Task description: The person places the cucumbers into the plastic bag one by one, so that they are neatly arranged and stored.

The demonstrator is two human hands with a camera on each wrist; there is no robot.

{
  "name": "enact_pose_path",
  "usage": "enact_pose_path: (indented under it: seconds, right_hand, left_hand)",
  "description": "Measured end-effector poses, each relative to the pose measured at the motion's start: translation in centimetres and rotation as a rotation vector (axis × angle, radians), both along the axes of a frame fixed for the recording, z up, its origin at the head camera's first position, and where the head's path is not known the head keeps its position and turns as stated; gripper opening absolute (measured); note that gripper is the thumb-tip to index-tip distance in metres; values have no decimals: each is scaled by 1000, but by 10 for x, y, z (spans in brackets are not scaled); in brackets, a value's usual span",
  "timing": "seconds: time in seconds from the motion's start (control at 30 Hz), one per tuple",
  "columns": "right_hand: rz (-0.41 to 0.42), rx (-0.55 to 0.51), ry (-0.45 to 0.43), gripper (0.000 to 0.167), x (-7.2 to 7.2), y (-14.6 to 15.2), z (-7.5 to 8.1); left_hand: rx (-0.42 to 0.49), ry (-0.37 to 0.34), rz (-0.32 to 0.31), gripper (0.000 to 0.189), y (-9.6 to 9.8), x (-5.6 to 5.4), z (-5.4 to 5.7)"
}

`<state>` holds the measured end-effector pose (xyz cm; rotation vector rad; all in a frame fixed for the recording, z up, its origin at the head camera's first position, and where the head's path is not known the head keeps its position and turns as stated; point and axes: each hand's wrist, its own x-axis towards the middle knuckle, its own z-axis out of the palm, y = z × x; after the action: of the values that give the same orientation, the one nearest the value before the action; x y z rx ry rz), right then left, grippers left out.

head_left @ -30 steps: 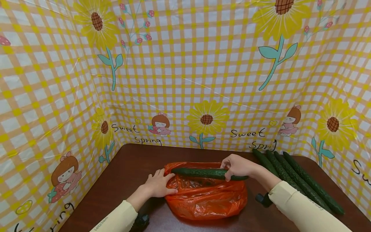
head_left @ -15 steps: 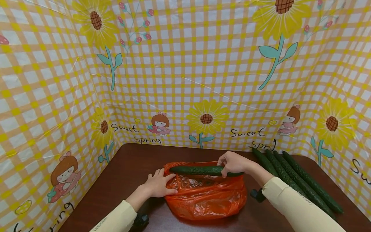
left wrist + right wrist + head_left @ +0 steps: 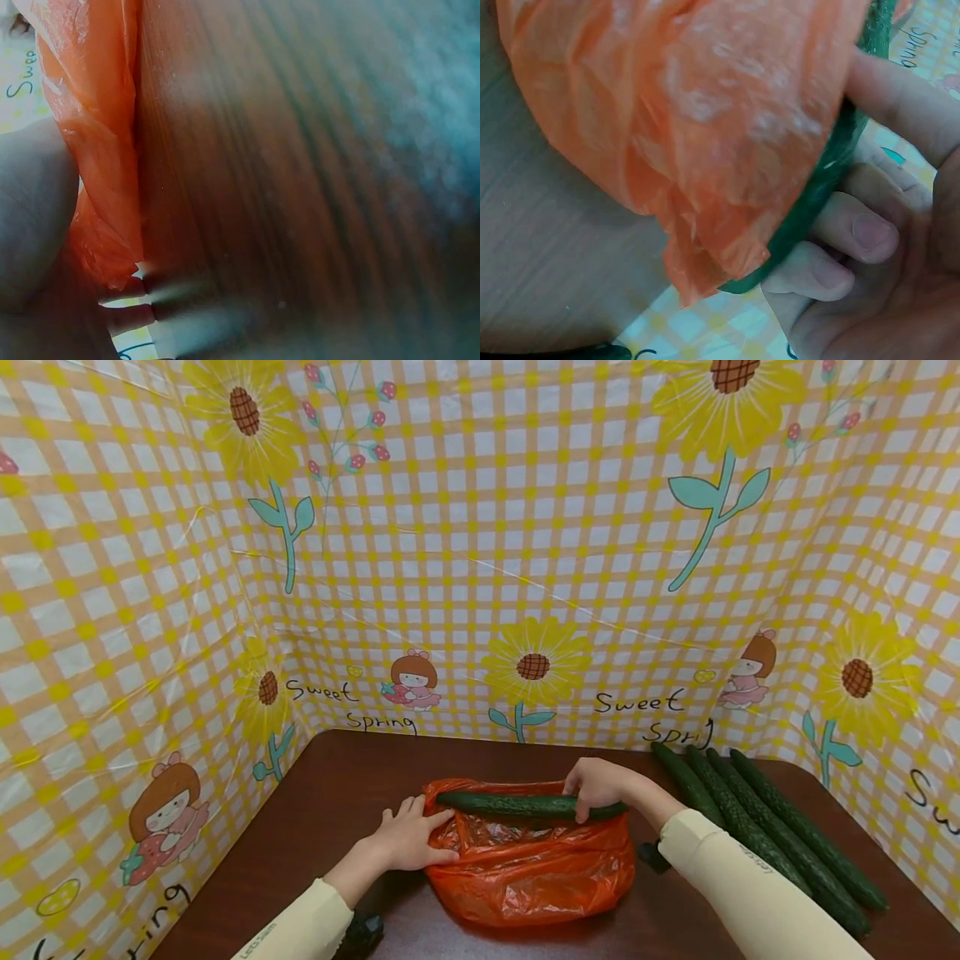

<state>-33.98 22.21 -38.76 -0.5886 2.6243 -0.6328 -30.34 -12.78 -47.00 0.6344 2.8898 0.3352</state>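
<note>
A long dark green cucumber (image 3: 502,804) lies across the mouth of an orange-red plastic bag (image 3: 532,881) in the head view. My right hand (image 3: 598,785) grips it near its right end, thumb on the near side and fingers behind. In the right wrist view, fingers curl round the cucumber (image 3: 829,169) beside the bag's side (image 3: 705,135). My left hand (image 3: 408,837) rests at the bag's left edge with fingers spread, its thumb and forefinger touching the plastic. The left wrist view has the bag (image 3: 97,135) against that hand's palm.
Several more cucumbers (image 3: 787,827) lie side by side at the right of the dark brown table (image 3: 345,768). A checked, flower-printed cloth (image 3: 465,568) walls in the back and both sides. A dark wrist device (image 3: 363,935) shows under the left sleeve.
My right hand and the cucumber have shifted slightly left, bringing the cucumber's right end within the bag's width. The left hand stays in place.
</note>
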Motion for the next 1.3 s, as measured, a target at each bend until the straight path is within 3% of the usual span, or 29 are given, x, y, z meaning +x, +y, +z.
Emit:
enact_pose_path:
  seconds: [0.47,0.83,0.93,1.13,1.3]
  right_hand:
    - [-32,58,-6,44,-1,8,-25]
    - [-70,84,30,41,5,30,-29]
    - [-82,137,45,43,7,36,-27]
    - [-140,340,138,54,13,40,-24]
    - [-174,389,187,49,20,39,-25]
  left_hand:
    - [13,2,4,75,-1,0,-3]
    - [21,-5,8,75,0,2,-1]
    - [20,-4,6,74,0,2,-1]
    - [15,3,10,75,0,2,-1]
    - [8,7,12,75,0,1,-2]
